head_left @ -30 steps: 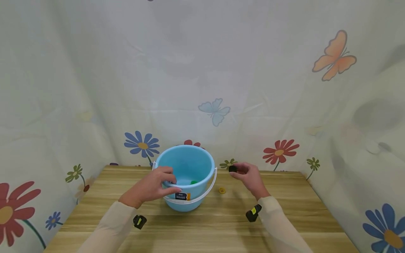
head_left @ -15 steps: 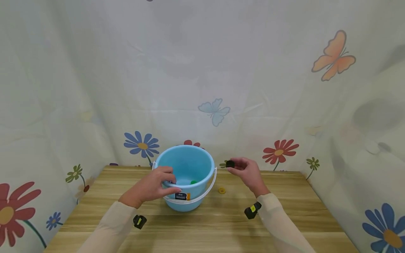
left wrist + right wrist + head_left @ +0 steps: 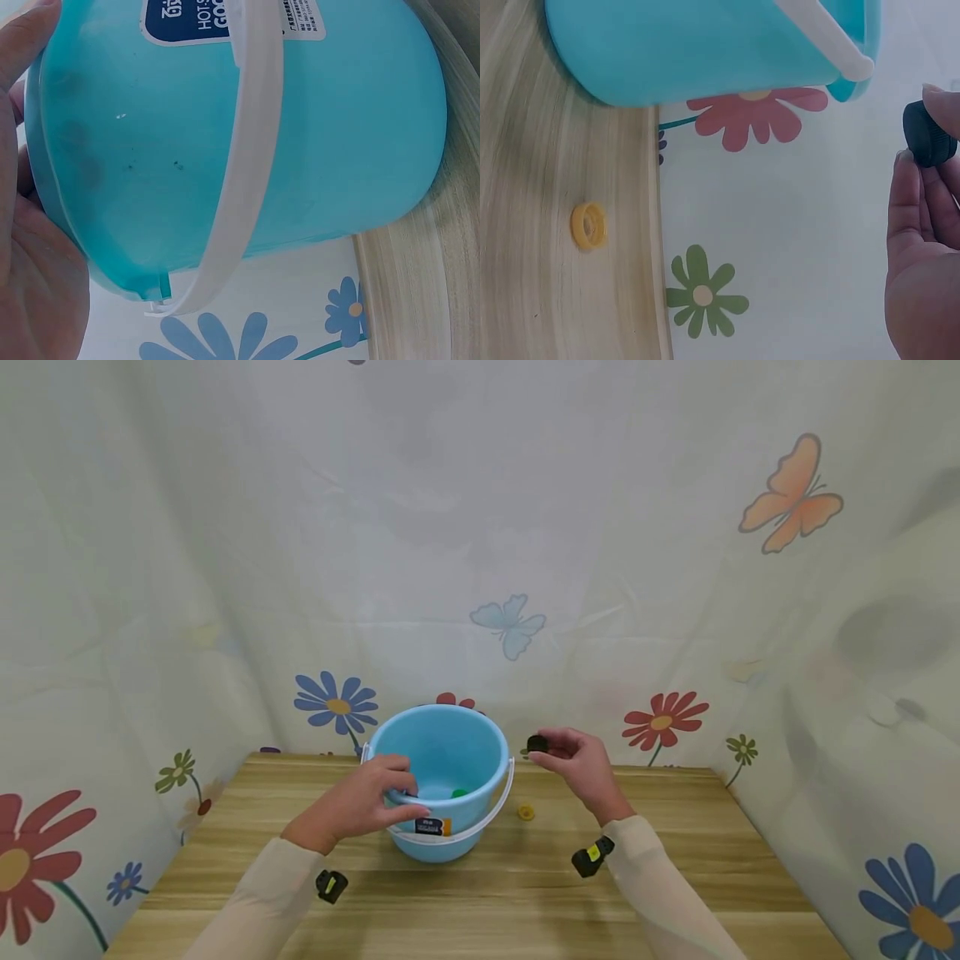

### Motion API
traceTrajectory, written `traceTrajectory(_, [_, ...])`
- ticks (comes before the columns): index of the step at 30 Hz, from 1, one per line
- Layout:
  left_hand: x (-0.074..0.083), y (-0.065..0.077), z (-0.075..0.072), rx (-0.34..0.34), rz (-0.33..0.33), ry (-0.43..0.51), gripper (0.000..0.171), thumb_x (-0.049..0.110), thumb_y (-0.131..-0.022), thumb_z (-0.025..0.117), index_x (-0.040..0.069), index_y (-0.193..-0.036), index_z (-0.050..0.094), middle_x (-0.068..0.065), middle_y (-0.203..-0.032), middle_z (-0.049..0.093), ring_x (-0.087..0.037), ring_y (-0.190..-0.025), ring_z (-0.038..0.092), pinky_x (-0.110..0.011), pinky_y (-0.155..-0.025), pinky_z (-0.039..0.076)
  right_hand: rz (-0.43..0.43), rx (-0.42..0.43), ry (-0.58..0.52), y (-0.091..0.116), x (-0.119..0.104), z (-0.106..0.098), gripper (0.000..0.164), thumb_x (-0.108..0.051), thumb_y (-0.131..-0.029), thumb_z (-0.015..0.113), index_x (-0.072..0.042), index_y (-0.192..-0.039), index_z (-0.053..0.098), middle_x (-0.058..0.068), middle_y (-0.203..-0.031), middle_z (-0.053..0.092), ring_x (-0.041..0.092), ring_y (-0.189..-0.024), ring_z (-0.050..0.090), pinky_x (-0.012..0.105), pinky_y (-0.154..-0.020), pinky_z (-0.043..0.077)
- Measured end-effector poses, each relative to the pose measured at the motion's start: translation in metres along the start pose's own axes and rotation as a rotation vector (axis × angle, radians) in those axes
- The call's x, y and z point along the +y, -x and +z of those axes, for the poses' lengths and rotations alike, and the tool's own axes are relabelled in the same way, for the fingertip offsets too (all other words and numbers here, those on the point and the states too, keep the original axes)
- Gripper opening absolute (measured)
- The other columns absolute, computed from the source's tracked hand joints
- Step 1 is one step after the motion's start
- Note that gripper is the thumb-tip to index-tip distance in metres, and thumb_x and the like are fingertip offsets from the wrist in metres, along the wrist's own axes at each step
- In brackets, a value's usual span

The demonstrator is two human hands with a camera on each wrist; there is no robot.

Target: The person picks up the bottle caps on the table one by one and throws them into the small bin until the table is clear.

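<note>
A light blue bucket point(image 3: 438, 852) with a white handle point(image 3: 251, 150) hanging down its front stands upright on the wooden table. My left hand point(image 3: 360, 806) grips its near-left rim, thumb outside and fingers over the inner side. Right of the bucket, raised above the table, my right hand point(image 3: 585, 768) pinches a black bottle cap point(image 3: 928, 135) with ridged sides between thumb and fingers. A yellow bottle cap point(image 3: 589, 226) lies on the table below that hand. Something green point(image 3: 459, 793) shows inside the bucket, mostly hidden by the front wall.
The wooden table point(image 3: 465, 918) ends at a white curtain point(image 3: 480, 510) printed with flowers and butterflies, which surrounds it at the back and sides. A dark label point(image 3: 429, 827) is on the bucket's front.
My right hand has risen and moved left toward the bucket with the black bottle cap. My left hand stays on the rim, and the bucket and yellow cap have not moved.
</note>
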State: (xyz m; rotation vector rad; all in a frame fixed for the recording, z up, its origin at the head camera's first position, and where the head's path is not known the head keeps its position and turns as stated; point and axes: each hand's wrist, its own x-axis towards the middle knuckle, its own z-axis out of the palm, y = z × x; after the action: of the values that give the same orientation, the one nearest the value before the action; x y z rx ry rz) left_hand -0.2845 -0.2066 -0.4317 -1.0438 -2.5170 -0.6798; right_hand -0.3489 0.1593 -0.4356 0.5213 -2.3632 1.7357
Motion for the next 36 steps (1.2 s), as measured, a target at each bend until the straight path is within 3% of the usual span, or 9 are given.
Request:
traceTrajectory(29, [0.005, 0.000, -0.002, -0.016, -0.026, 0.008, 0.022, 0.050, -0.084, 0.081, 0.032, -0.080, 0.069, 0.013, -0.084, 0.050, -0.009, -0.086, 0.053, -0.030, -0.077, 0.050, -0.034, -0.056, -0.089, -0.008, -0.025, 0.024, 0.048, -0.022, -0.085, 0.085, -0.004, -0.127, 0.069, 0.014, -0.120, 0.072, 0.024, -0.104, 0.071, 0.027, -0.091, 0.058])
traceTrajectory(36, [0.006, 0.000, -0.003, -0.025, -0.036, 0.016, 0.021, 0.047, -0.085, 0.081, 0.031, -0.080, 0.069, 0.012, -0.084, 0.050, -0.010, -0.088, 0.054, -0.032, -0.078, 0.052, -0.030, -0.059, -0.083, -0.011, -0.029, 0.029, 0.045, -0.026, -0.085, 0.086, -0.010, -0.124, 0.071, 0.012, -0.119, 0.073, 0.025, -0.104, 0.071, 0.029, -0.092, 0.058])
